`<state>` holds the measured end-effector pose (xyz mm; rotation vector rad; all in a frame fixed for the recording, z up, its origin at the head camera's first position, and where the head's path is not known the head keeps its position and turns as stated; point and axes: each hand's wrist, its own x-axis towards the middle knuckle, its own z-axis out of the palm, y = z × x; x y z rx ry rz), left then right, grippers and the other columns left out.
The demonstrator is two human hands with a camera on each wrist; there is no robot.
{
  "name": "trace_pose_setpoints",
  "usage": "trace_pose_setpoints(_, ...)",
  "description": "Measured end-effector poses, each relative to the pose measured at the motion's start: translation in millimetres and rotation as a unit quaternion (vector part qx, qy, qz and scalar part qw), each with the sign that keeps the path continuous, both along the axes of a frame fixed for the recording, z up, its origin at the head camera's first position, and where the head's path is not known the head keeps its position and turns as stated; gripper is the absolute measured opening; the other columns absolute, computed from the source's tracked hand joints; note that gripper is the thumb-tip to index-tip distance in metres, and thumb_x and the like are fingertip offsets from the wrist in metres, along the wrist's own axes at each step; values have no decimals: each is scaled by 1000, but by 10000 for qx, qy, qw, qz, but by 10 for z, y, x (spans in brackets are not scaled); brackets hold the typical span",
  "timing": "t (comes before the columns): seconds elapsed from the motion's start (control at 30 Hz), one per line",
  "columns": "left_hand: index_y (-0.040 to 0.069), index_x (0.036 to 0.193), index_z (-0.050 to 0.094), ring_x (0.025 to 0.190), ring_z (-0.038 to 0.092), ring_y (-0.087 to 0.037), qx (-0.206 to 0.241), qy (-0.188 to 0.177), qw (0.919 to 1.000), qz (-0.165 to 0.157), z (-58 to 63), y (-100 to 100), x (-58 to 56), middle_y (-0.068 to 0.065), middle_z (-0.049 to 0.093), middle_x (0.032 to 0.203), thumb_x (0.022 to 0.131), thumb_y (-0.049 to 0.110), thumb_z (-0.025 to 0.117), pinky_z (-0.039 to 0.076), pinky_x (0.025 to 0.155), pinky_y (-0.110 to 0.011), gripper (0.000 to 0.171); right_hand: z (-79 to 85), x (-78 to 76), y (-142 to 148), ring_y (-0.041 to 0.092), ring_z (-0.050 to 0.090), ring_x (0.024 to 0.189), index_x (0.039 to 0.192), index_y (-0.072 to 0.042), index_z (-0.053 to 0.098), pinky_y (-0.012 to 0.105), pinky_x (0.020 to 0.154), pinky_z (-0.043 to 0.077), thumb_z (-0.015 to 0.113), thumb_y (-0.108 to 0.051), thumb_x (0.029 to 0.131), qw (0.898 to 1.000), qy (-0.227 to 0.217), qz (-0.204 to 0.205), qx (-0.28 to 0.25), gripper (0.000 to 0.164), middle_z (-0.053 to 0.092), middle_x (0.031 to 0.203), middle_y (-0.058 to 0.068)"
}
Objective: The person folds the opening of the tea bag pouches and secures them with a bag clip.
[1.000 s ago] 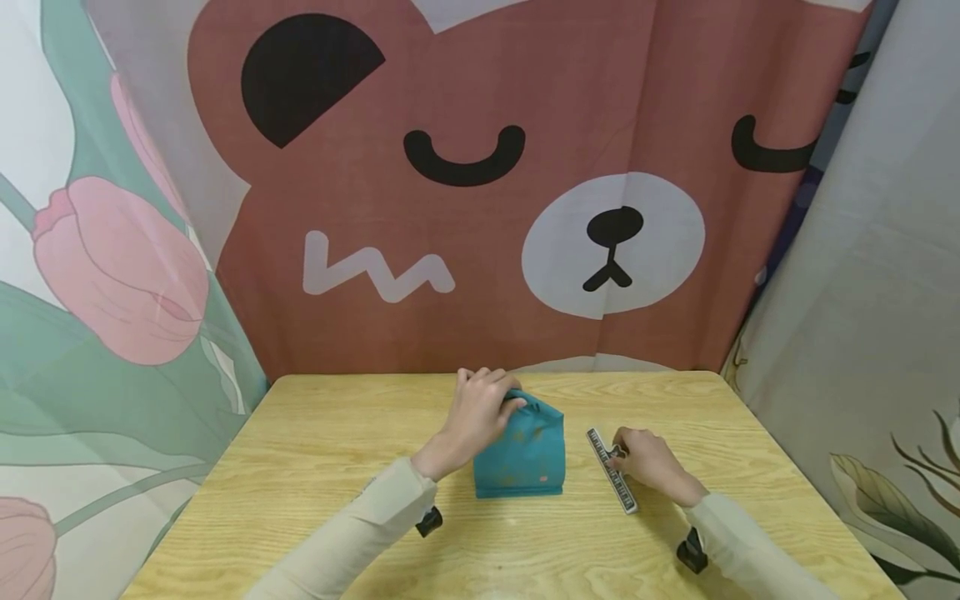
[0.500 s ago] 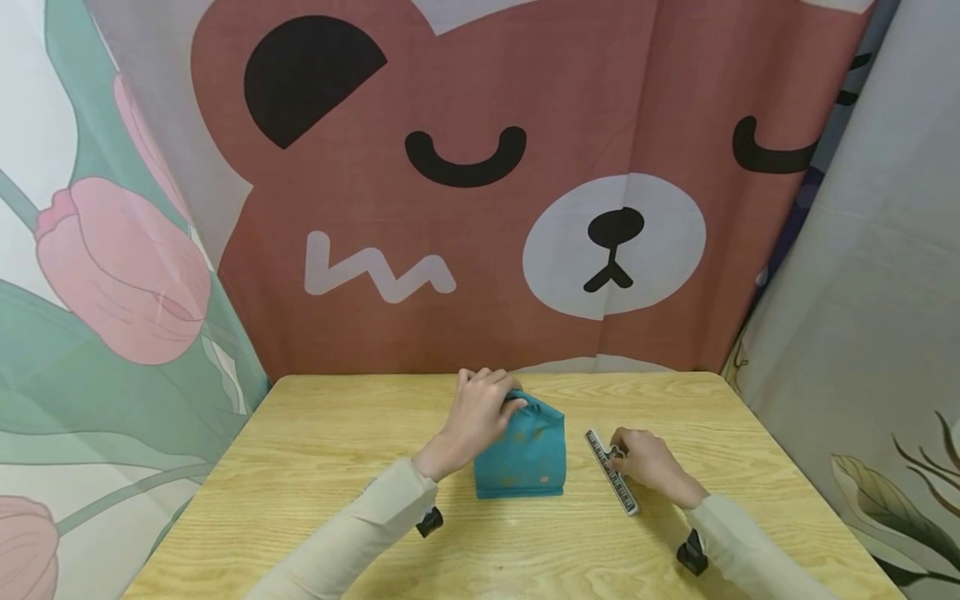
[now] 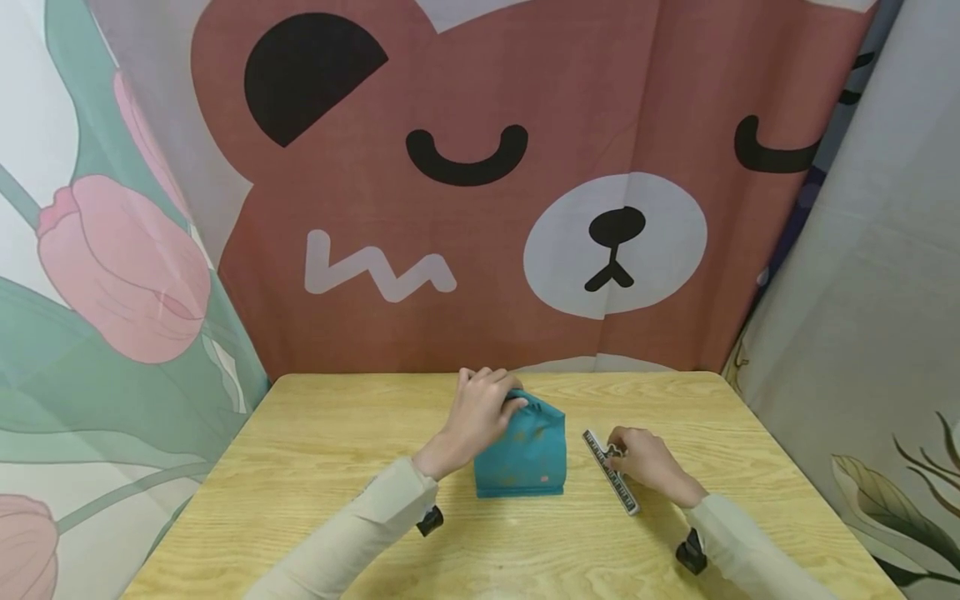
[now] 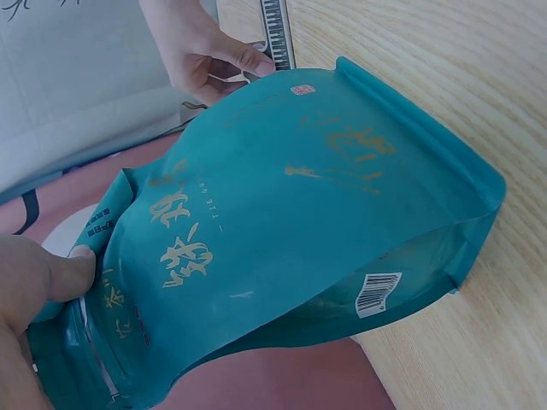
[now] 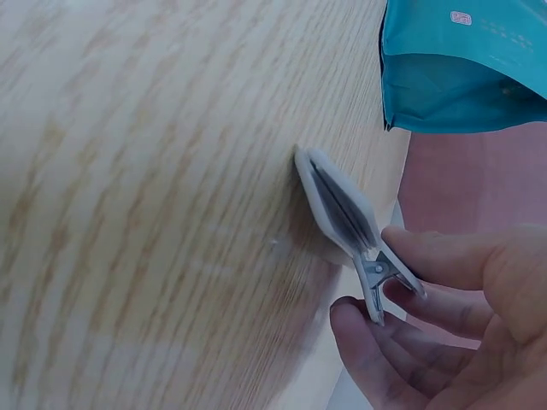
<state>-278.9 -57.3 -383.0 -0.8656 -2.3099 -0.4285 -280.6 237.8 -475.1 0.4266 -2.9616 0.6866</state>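
A teal pouch bag (image 3: 525, 462) with gold characters stands upright on the table, its top folded over. My left hand (image 3: 472, 417) grips that folded top, with the thumb on the near side in the left wrist view. To the right of the bag, a long clip (image 3: 615, 481) with a black-and-white, piano-key-like pattern is at the tabletop. My right hand (image 3: 651, 458) pinches the clip's metal handles between thumb and fingers. Seen end-on in the right wrist view, the clip's long edges meet at the tip. Bag and clip are apart. What the bag contains is hidden.
The light wood-grain table (image 3: 337, 467) reaches back to a curtain (image 3: 360, 333) printed with a bear. Printed drapes hang at the left and right sides. A black wrist device (image 3: 692, 553) sits under the right sleeve.
The right hand and clip have shifted very slightly left, toward the bag. The left hand and the bag stay practically where they were.
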Motion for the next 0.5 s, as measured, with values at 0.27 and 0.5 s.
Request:
trace_pose_setpoints(0.27,15,97,73,74,54,-14,27,-7,10000,-47,-2,-3,4,4,66,87,91,27,73,27,72,-36,14,-4,10,10,15,51,71,99,-2,70,37,63,44,79,-7,83,9998,130,112,-94,19,61,84,2)
trace_pose_setpoints(0.5,16,96,73,73,53,-13,6,88,10000,-17,-2,-3,8,5,66,86,90,28,74,28,71,-35,13,41,22,13,16,56,74,98,-4,71,40,65,47,80,-7,81,9990,426,132,-101,19,62,85,3)
